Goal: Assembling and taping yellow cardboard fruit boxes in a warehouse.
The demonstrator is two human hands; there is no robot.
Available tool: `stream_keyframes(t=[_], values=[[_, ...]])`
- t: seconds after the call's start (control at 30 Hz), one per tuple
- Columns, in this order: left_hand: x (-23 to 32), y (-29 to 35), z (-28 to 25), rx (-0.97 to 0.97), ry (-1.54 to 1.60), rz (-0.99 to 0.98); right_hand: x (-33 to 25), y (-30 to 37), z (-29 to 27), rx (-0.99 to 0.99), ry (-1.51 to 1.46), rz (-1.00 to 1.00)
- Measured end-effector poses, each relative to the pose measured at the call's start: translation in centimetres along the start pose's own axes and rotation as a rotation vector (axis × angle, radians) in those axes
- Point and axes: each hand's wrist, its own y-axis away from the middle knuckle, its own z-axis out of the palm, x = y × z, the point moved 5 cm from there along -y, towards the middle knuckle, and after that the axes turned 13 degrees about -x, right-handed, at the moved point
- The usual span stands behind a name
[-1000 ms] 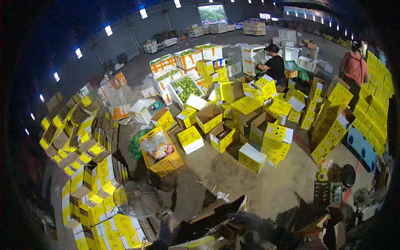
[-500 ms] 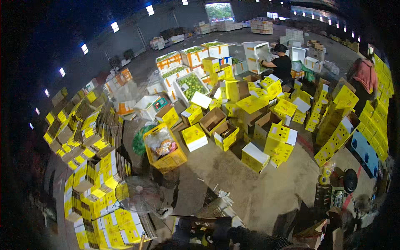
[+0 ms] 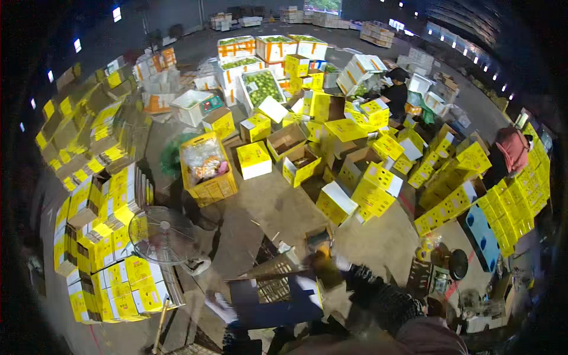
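**Reaching Over a Flattened Carton on a Packing-Shed Floor**

We look down at a dark, flat sheet of folded cardboard (image 3: pixel 269 307) lying low in the view, close before us, on the grey concrete floor (image 3: pixel 260 207). It sits between our two hands and partly over a slatted, pale plastic crate (image 3: pixel 273 277).

Our right hand (image 3: pixel 324 261), at the end of a dark knitted sleeve (image 3: pixel 384 299), is a blur above the sheet's far corner. We cannot tell whether its fingers are spread or closed, or whether the brownish smear there is something it holds. Our left hand (image 3: pixel 219 305) is a pale streak at the sheet's near left edge, and its grip is equally unreadable.

We judge the step in hand to be taking hold of this carton, with neither hand yet shown in a firm grasp. The next move calls for both hands to settle on opposite edges, and for the sheet to come clear of the crate beneath.

Around us stand stacks of yellow-and-white cardboard boxes (image 3: pixel 112 290), a round wire-guarded floor fan (image 3: pixel 164 234), a yellow crate stuffed with clear plastic bags (image 3: pixel 207 171) and an open box of green fruit (image 3: pixel 263 87). A co-worker in dark clothes (image 3: pixel 395 92) bends among the boxes well apart from us; another in a red top (image 3: pixel 512 149) works at the right.
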Motion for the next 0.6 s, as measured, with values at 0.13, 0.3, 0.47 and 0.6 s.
stream_keyframes(t=[0.13,0.3,0.47,0.6], values=[[-2.1,-0.4,1.5,-0.326,0.194,-0.265,8.1,3.6,-6.8,0.144,0.836,0.030],[-3.1,-1.9,3.8,-0.988,-0.645,-0.114,5.0,-0.5,9.6,-0.085,1.089,0.013],[-4.3,-3.3,2.9,-0.851,-0.234,-0.158,4.3,-4.6,11.4,-0.049,1.397,0.110],[7.4,1.6,6.9,-0.323,-1.395,0.572,6.5,-6.5,11.7,0.058,1.072,0.116]])
